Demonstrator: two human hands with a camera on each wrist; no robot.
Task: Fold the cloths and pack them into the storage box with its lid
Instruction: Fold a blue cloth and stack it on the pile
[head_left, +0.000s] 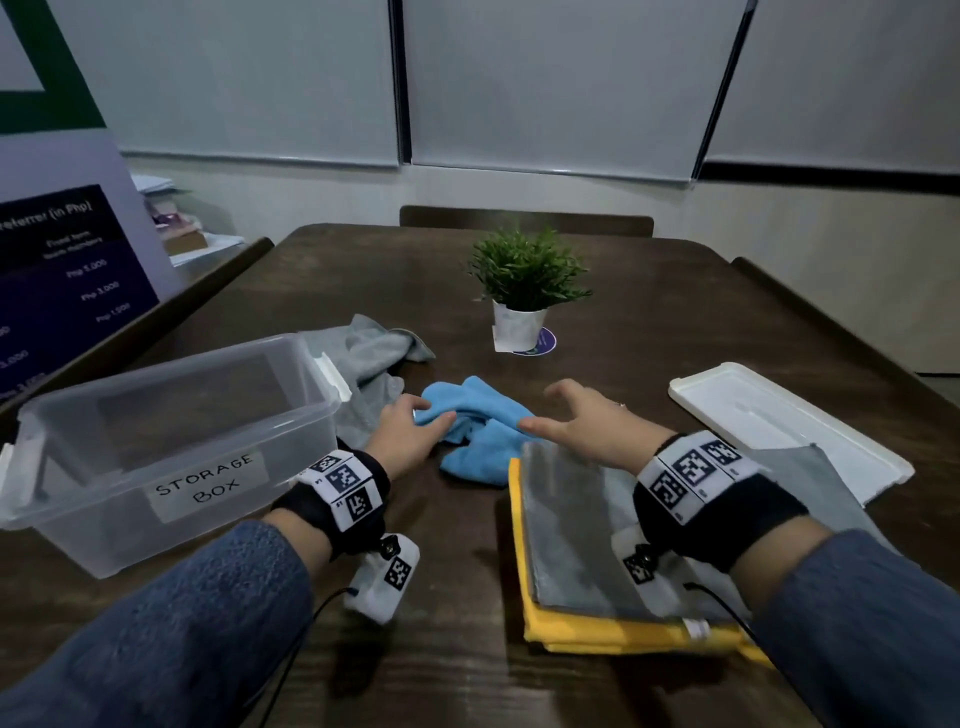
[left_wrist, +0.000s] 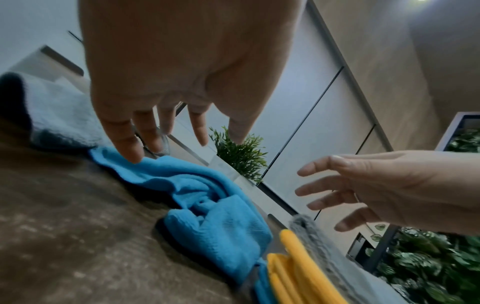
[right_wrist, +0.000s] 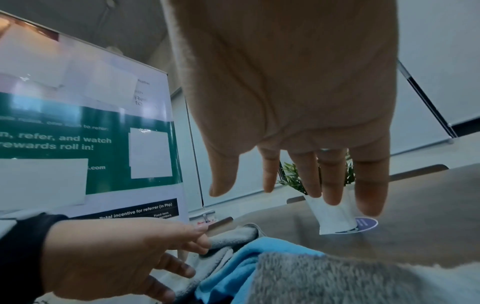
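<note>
Left hand (head_left: 408, 434) fingertips are touching the near-left edge of the crumpled blue cloth (head_left: 475, 431); fingers are spreading straight, gripping nothing. Cloth is lying just ahead and right of them, long axis running roughly front-to-back between both hands. Right hand (head_left: 587, 423) is hovering above the cloth's right side, fingers splayed, empty. Left is nearer. Palms are facing down. Storage box (head_left: 171, 441) is sitting empty to the left, lid (head_left: 789, 431) to the right.

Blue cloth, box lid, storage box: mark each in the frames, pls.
blue cloth (head_left: 480, 415), head view, on the crumpled middle between the hands.
box lid (head_left: 779, 415), head view, on its flat white top.
storage box (head_left: 171, 410), head view, on the clear front wall above the label.
</note>
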